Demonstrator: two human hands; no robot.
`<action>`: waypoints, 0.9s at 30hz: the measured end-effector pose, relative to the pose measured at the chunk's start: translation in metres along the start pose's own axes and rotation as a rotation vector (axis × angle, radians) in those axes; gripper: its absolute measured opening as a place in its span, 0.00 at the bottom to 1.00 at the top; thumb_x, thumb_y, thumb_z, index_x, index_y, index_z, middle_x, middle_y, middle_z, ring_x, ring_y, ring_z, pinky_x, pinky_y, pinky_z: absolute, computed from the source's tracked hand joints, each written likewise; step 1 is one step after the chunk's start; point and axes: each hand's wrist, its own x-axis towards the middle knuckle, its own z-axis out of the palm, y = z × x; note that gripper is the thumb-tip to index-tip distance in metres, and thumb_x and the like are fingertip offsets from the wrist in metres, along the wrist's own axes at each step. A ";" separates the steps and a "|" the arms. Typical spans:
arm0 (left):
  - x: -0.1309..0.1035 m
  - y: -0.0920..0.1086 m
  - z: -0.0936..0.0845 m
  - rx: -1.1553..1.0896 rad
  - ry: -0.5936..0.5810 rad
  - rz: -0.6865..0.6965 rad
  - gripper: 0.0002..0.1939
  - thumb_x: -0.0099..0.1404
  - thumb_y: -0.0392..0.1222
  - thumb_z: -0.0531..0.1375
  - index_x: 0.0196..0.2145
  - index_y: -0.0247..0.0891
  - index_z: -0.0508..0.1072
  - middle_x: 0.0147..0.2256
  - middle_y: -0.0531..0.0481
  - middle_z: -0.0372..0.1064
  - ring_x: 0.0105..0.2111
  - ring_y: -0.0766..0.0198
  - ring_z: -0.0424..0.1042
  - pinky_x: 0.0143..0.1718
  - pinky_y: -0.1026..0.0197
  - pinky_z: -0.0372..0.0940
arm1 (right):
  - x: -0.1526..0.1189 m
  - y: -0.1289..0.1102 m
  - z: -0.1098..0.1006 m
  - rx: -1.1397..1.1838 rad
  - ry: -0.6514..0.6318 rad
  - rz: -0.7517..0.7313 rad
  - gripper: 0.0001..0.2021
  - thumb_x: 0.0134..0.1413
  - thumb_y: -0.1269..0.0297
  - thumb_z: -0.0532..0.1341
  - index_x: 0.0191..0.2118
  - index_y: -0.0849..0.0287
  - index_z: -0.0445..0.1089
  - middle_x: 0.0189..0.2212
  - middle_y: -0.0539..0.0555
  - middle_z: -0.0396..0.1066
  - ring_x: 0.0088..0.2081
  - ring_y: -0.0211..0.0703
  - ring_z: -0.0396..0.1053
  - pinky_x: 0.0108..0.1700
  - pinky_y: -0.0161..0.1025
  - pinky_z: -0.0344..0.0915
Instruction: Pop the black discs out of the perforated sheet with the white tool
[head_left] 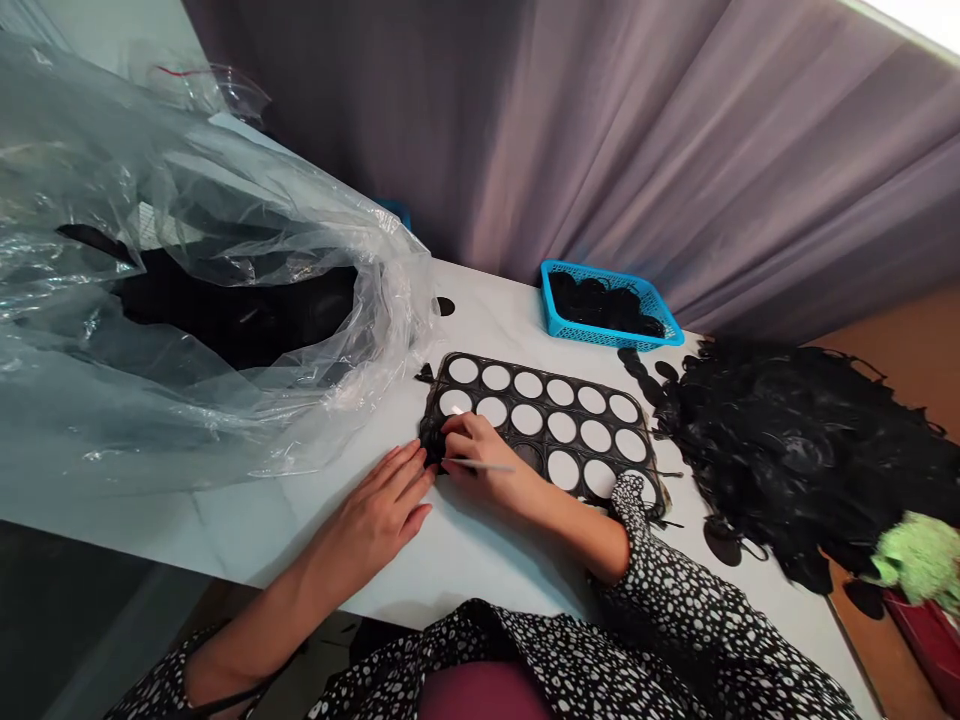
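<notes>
Over white tabletop, hands nearly meet, right fingers curled.

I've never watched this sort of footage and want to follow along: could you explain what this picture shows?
There is no machine: a head-worn camera looks down at the wearer's two bare hands. The right hand holds a thin, pale tool over the left end of a black tray with rows of white circles; the left hand is at that end. The tray lies on a white table, with a clear plastic bag holding black material on the left, a blue basket behind, and a heap of black pieces on the right.
</notes>
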 end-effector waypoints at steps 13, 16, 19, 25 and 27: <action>0.024 -0.016 -0.014 -0.058 -0.022 0.079 0.12 0.73 0.42 0.52 0.45 0.39 0.74 0.45 0.46 0.72 0.53 0.53 0.69 0.59 0.44 0.62 | -0.046 0.057 -0.085 -0.161 0.450 0.311 0.06 0.60 0.71 0.50 0.33 0.56 0.61 0.41 0.57 0.71 0.41 0.45 0.67 0.44 0.42 0.64; 0.046 0.002 -0.008 -0.080 0.019 0.044 0.12 0.73 0.40 0.51 0.43 0.38 0.75 0.45 0.44 0.71 0.53 0.52 0.68 0.58 0.43 0.63 | -0.069 0.047 -0.076 -0.088 0.225 0.220 0.08 0.61 0.72 0.50 0.33 0.57 0.62 0.43 0.58 0.71 0.44 0.45 0.67 0.45 0.43 0.65; 0.063 0.023 0.008 -0.114 -0.034 0.175 0.18 0.73 0.41 0.53 0.58 0.38 0.68 0.60 0.40 0.61 0.63 0.49 0.58 0.60 0.44 0.60 | -0.082 0.038 -0.065 0.017 0.114 0.156 0.07 0.62 0.71 0.53 0.33 0.58 0.63 0.46 0.58 0.69 0.46 0.44 0.67 0.47 0.43 0.65; 0.068 0.031 0.029 -0.138 -0.157 0.255 0.23 0.73 0.47 0.54 0.64 0.43 0.61 0.66 0.44 0.54 0.67 0.50 0.50 0.64 0.43 0.54 | -0.087 0.036 -0.069 0.168 0.071 0.149 0.05 0.63 0.68 0.58 0.33 0.59 0.65 0.51 0.58 0.63 0.51 0.43 0.65 0.52 0.43 0.64; 0.068 0.028 0.028 -0.149 -0.162 0.252 0.23 0.74 0.47 0.53 0.64 0.44 0.60 0.66 0.45 0.52 0.67 0.51 0.49 0.64 0.44 0.53 | -0.087 0.036 -0.070 0.172 0.063 0.161 0.05 0.63 0.68 0.58 0.34 0.59 0.66 0.51 0.58 0.63 0.52 0.44 0.64 0.52 0.43 0.64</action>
